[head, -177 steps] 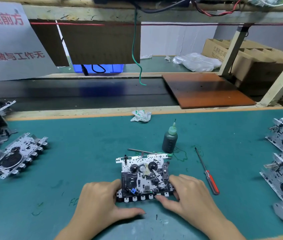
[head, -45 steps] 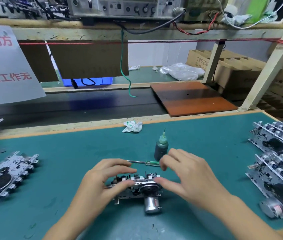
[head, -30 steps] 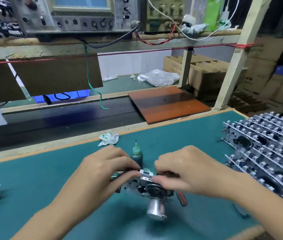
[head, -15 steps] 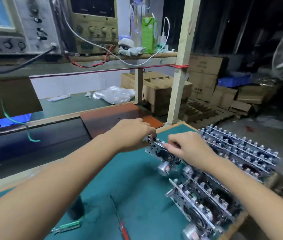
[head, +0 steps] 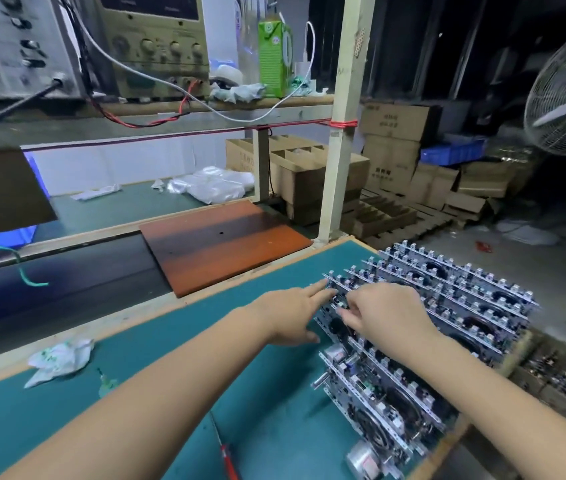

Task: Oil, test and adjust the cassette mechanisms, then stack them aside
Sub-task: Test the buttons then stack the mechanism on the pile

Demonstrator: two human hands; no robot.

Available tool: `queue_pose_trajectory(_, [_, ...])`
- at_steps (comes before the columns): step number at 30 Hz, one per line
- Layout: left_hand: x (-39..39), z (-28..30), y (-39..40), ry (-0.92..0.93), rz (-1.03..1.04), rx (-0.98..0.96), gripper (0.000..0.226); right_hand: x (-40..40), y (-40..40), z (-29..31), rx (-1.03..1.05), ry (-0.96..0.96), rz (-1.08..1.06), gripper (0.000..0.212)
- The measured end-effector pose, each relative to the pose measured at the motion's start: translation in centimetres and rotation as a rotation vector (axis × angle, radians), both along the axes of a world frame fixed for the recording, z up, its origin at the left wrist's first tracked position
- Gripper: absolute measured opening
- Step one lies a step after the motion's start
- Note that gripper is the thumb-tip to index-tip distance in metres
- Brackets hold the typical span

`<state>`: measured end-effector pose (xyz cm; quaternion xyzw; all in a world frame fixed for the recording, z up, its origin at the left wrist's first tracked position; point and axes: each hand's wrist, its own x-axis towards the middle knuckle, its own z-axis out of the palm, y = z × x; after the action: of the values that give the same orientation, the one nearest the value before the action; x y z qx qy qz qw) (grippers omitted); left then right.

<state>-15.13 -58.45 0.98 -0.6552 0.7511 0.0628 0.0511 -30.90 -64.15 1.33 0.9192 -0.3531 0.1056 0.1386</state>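
Mechanism (head: pixel 335 299), on the counter (head: pixel 157 344) moments ago, now sits against the stack (head: pixel 447 306) at the right edge. Left hand (head: pixel 292 317) presses it with straight fingers; right hand (head: pixel 388 317) fingers still pinch it, so this unit looks nearly stacked.

Matt green mat on bench (head: pixel 177 344), raw wood edging. Shiny bare-metal mechanisms (head: pixel 447 306). Glossy reddish-brown board (head: pixel 226 244). Crumpled paper wad (head: pixel 58 358). Plain cardboard boxes (head: pixel 395 123).

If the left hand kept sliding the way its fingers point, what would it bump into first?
The left hand points right and away; its fingertips already touch the cassette mechanism just set down. Beyond lie the stacked mechanisms, though depth is hard to judge.
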Motion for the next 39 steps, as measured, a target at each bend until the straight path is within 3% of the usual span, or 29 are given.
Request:
queue_pose_trajectory(2, [-0.4,0.0,0.4,-0.028,0.022,-0.027,0.083,0.0,0.5,1.2,-0.059,0.013,-0.013,0.036])
queue_pose_trajectory(5, [-0.7,0.9,1.9,-0.005,0.062,-0.086,0.079,0.3,2.8,3.2,-0.026,-0.126,0.018,0.032])
queue_pose_trajectory(9, [0.2,2.0,8.4,0.145,0.143,-0.413,0.029,1.6,9.5,3.7,0.169,-0.346,0.189,0.028])
queue_pose_trajectory(11, [1.5,1.5,13.7,0.205,0.244,-0.499,0.020,2.8,13.1,3.0,0.335,-0.421,0.315,0.024])
queue_pose_trajectory(14, [3.7,0.2,22.4,0.342,0.439,-0.546,0.012,5.6,17.6,1.3,0.512,-0.360,0.506,0.023])
queue_pose_trajectory(16, [4.8,-1.3,28.4,0.366,0.553,-0.548,0.007,8.1,20.5,-0.2,0.547,-0.210,0.650,0.023])
queue_pose_trajectory(21, [6.2,-4.1,42.2,0.301,0.943,-0.567,0.027,15.0,28.3,-3.6,0.589,0.027,0.922,0.023])
queue_pose_trajectory(24, [7.0,-4.5,48.4,0.207,1.223,-0.723,0.014,19.5,33.0,-5.1,0.741,0.029,1.023,0.024])
queue_pose_trajectory(25, [7.5,-4.7,49.8,0.173,1.306,-0.751,0.020,21.2,34.6,-5.6,0.798,0.015,1.035,0.024])
queue_pose_trajectory(30, [9.7,-6.4,52.4,0.100,1.586,-0.735,0.060,30.2,42.0,-7.3,0.990,-0.110,0.896,0.038])
queue_pose_trajectory(34, [11.7,-7.9,52.1,0.243,1.833,-0.665,0.085,35.2,45.0,-7.8,1.102,-0.034,0.717,0.049])
queue_pose_trajectory(39, [13.5,-8.2,52.8,0.415,1.883,-0.808,0.081,35.3,44.6,-7.7,1.244,-0.010,0.698,0.033])
